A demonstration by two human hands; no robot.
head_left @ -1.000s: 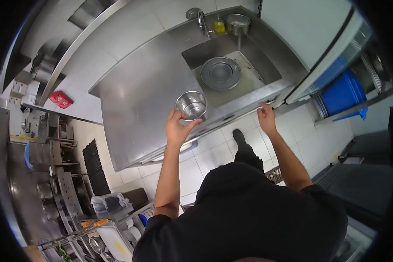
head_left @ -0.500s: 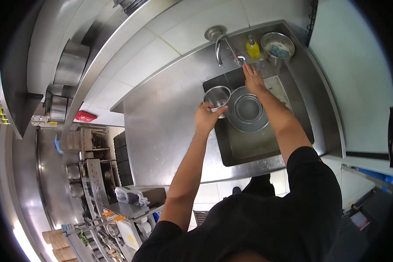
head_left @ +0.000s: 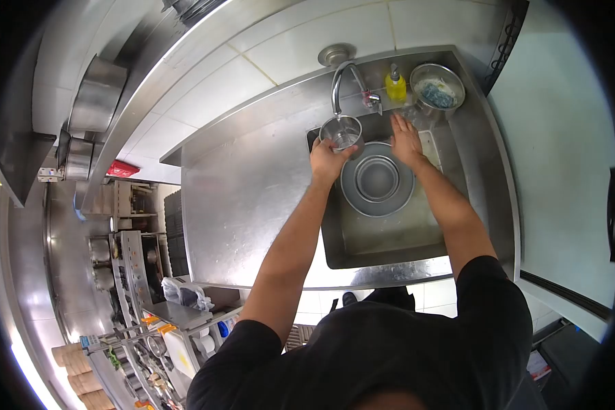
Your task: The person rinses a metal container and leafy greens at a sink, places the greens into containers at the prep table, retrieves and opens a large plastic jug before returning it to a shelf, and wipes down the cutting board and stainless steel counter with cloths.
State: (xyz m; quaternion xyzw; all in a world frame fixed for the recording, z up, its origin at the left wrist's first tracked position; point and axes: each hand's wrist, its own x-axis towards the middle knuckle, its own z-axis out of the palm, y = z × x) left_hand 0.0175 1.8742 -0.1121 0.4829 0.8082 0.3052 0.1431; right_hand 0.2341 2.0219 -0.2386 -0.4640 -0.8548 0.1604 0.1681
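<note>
My left hand (head_left: 329,161) grips the rim of a round stainless steel container (head_left: 349,139), with the thumb on its near side. The container is right below the spout of the curved faucet (head_left: 336,89), and bright streaks like water show inside it. My right hand (head_left: 406,142) holds nothing; its fingers are stretched out just below the faucet lever (head_left: 372,101), apart from it. Between and below my hands, a wide grey metal dish (head_left: 350,193) with a smaller round pan (head_left: 378,179) in it sits in the sink (head_left: 389,258), which has cloudy water.
A yellow soap bottle (head_left: 395,87) and a steel bowl (head_left: 457,74) with a bluish scrubber (head_left: 436,94) stand behind the sink. The steel counter (head_left: 246,205) extends left. Pots (head_left: 99,96) sit on a shelf at upper left. A pale panel (head_left: 560,150) rises at right.
My left hand has raised the container toward the spout. My right hand has drawn back from the faucet lever, with its fingers still straight. The camera view has shifted slightly.
</note>
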